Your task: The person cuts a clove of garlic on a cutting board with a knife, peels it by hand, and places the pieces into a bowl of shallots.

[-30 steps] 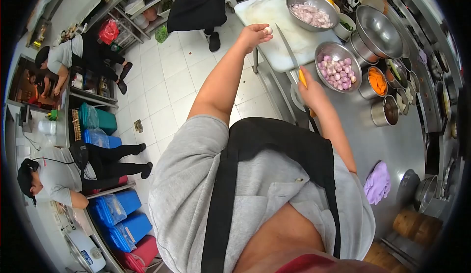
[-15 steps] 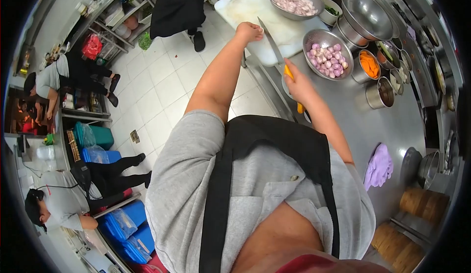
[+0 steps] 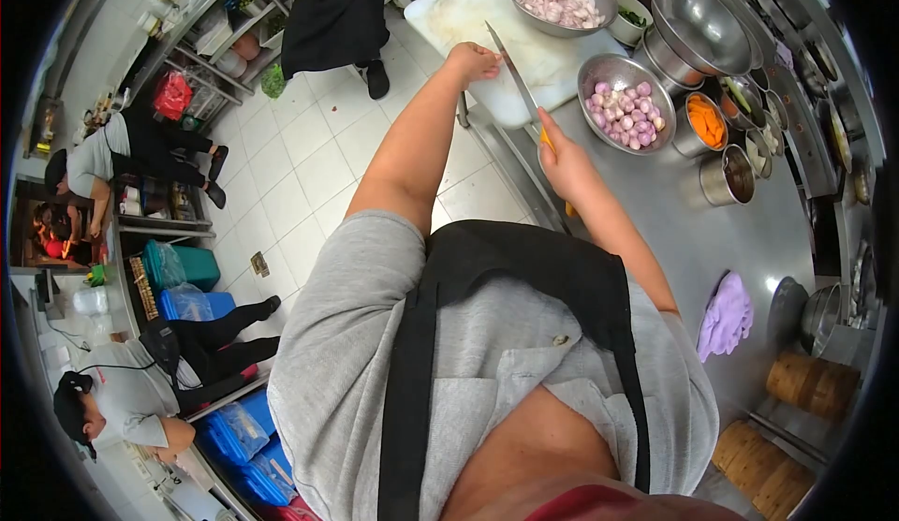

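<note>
My right hand (image 3: 569,167) is closed around the yellow-orange handle (image 3: 546,137) of a long kitchen knife (image 3: 514,73). Its blade points away from me over the near left part of a white cutting board (image 3: 449,14). Beside the blade, my left hand (image 3: 475,62) has its fingers curled together near the board's left edge; whatever is between them is too small to make out. Right of the knife, a metal bowl (image 3: 587,70) holds peeled whole shallots (image 3: 626,114). Sliced shallots (image 3: 560,6) fill another metal bowl (image 3: 536,25) at the far side of the board.
Along the right stand a large metal bowl (image 3: 698,20), a pot of orange carrot pieces (image 3: 704,120) and a small metal pot (image 3: 727,176). A purple cloth (image 3: 726,315) lies on the steel counter (image 3: 646,212). Several co-workers stand to the left and at the back.
My right hand and the knife have shifted slightly up and left, and the hand covers more of the handle. My left hand's fingers have moved a little. A co-worker at lower left has shifted slightly.
</note>
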Motion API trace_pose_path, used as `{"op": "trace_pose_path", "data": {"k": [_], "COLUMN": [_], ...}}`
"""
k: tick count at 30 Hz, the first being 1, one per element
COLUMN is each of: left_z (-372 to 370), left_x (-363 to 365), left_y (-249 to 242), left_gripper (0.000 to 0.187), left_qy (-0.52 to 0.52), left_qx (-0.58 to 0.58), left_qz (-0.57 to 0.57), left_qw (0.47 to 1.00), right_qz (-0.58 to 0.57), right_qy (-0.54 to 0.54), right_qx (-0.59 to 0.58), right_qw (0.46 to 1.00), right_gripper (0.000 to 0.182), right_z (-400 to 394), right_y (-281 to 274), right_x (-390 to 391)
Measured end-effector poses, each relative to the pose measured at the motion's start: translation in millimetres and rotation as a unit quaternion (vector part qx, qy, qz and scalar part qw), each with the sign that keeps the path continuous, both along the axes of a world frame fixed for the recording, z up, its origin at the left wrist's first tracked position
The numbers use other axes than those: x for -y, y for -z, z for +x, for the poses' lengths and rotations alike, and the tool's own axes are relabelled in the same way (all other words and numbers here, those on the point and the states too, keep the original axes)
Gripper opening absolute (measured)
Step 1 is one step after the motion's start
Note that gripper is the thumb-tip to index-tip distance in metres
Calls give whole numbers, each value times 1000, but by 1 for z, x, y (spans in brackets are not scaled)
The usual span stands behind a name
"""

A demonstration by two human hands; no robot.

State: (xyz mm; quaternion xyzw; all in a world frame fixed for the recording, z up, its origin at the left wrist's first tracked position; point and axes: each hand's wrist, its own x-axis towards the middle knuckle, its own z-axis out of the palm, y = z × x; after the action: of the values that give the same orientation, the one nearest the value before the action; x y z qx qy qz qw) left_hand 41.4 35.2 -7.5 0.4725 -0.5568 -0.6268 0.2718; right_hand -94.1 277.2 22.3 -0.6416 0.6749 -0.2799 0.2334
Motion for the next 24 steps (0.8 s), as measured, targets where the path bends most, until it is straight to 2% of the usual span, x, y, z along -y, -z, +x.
{"op": "trace_pose_path", "data": {"k": [4,6,9,12,14,16,18,24], "left_z": [2,3,3,3,2,4,5,6], "left_x": [-1,-1,-1,-9,-2,-3,-4,2], "left_y": [-3,-2,-2,-9,-4,-7,-4,2], "left_gripper": [24,24,25,24,24,24,23,24], "left_qy": [-3,-1,-5,0,13,7,0,4], "left_qx": [18,23,-3,33,29,22,13,-7], "left_qz": [2,3,6,-13,-3,-4,4,16], "left_qw": [1000,1000,1000,999,1000,1000,1000,1000], "right_qz": [-13,31,26,39,11,-22,42,25], "right_qy": [-6,3,-4,1,-2,-5,-5,-10], "right_qx": [8,-19,-36,-26,-22,-18,-29,-15], "right_qw": [1000,999,999,999,1000,1000,999,1000], "right_gripper": [55,53,53,54,54,54,54,55], "right_z": [3,7,10,5,1,5,6,3], "right_y": [0,-5,-2,1,11,-1,-14,-19], "right_x": [20,33,55,79,77,73,53,36]}}
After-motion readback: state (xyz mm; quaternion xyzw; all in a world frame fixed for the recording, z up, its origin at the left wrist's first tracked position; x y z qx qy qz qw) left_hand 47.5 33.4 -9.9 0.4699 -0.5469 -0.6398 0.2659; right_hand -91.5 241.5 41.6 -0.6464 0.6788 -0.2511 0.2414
